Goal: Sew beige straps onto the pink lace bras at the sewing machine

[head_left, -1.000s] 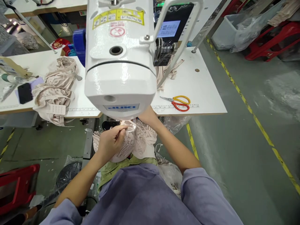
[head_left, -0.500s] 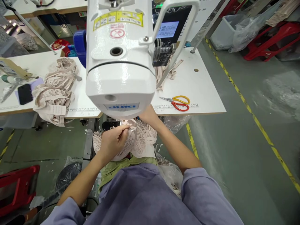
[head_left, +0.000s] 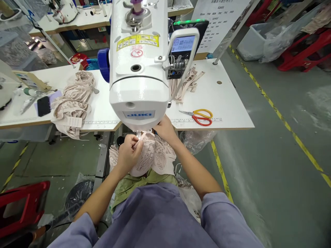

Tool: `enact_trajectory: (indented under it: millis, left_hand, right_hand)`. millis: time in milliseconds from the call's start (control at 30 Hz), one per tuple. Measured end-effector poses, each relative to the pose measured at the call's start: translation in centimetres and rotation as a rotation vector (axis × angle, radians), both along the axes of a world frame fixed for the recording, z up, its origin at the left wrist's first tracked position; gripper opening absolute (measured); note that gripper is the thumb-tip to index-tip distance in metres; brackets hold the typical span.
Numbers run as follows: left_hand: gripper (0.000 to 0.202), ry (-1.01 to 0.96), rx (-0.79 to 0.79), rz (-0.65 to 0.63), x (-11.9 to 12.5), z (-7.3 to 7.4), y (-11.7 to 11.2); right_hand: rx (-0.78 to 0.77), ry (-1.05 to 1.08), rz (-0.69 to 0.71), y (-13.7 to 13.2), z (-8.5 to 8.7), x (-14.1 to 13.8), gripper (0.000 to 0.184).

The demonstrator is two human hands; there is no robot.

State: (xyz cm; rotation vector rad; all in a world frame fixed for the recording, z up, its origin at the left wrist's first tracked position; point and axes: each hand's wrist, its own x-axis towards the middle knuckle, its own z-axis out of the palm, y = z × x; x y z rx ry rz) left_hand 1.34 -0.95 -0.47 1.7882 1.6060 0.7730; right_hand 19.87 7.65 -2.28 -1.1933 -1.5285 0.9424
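Note:
A pale pink lace bra (head_left: 144, 160) hangs over my lap, its upper edge under the needle area of the white JUKI sewing machine (head_left: 138, 93). My left hand (head_left: 130, 150) is closed, pinching a narrow pale strap (head_left: 139, 139) between thumb and fingers just left of the needle. On the other side, my right hand (head_left: 166, 131) lies by the bra's top edge, close to the machine. The machine head hides most of its fingers, so its grip is unclear.
Red-and-yellow-handled scissors (head_left: 201, 117) lie on the white table (head_left: 230, 106) at right, with pale straps (head_left: 186, 86) behind them. Piled bras (head_left: 73, 103) and a black phone (head_left: 43, 106) are at left. A red stool (head_left: 24, 206) stands on the floor.
The camera view has shifted, so the machine appears farther right and more of its top shows. A narrow strap now shows plainly in my left hand's pinch. My right hand stays beside the needle area.

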Motion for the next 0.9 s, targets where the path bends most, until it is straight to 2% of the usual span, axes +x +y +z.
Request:
enact_trajectory:
  millis: [100,200,267,333,400,433,467,533,567,633,700,767,833,900]
  left_hand:
    - [0.022,-0.103,-0.084,-0.051,0.1,0.6,-1.1]
    - [0.024,-0.147,-0.217,-0.237,-0.8,1.2,-3.1]
    - [0.029,-0.143,-0.279,-0.337,-2.2,0.7,-4.8]
    - [0.038,-0.141,-0.325,-0.322,-4.2,-1.0,-6.7]
    - [0.041,-0.093,-0.371,-0.247,-6.5,-3.9,-8.4]
    - [0.043,-0.024,-0.373,-0.182,-7.7,-5.6,-9.1]
    - [0.044,0.050,-0.372,-0.119,-9.0,-7.2,-9.8]
    - [0.045,0.177,-0.400,-0.003,-11.2,-10.1,-11.0]
    - [0.044,0.209,-0.361,0.060,-12.0,-11.2,-11.5]
    - [0.048,0.222,-0.288,0.141,-13.2,-12.5,-12.2]
    - [0.050,0.180,-0.247,0.162,-13.5,-12.6,-12.4]
    - [0.047,0.134,-0.223,0.149,-13.4,-12.1,-12.3]
    - [0.045,0.111,-0.183,0.134,-12.9,-11.2,-11.9]
    - [0.044,0.094,-0.157,0.130,-12.4,-10.1,-11.7]
  right_hand:
    - [-0.031,0.079,-0.065,-2.2,-0.6,0.2,0.021]
    - [-0.113,0.202,-0.048,-6.2,-1.5,0.8,0.021]
    - [-0.135,0.180,0.012,-8.8,-2.3,1.5,0.020]
    - [-0.155,0.032,0.179,-10.6,-3.0,2.2,0.020]
    - [-0.163,-0.142,0.348,-11.0,-2.8,3.1,0.024]
    - [-0.142,-0.195,0.365,-10.8,-2.1,3.6,0.023]
    - [-0.088,-0.215,0.315,-10.4,-1.1,4.1,0.021]
    - [0.125,-0.184,0.061,-9.1,2.3,5.0,0.009]
    - [0.270,-0.165,-0.081,-8.4,4.5,5.4,0.007]
    - [0.596,-0.188,-0.288,-6.8,9.1,5.8,0.015]
    - [0.843,-0.282,-0.361,-5.1,13.4,5.6,0.024]
    - [0.937,-0.397,-0.317,-3.6,16.6,5.1,0.025]
    - [0.942,-0.461,-0.256,-2.4,18.6,4.7,0.020]
    - [0.927,-0.464,-0.236,-1.8,19.4,4.6,0.015]
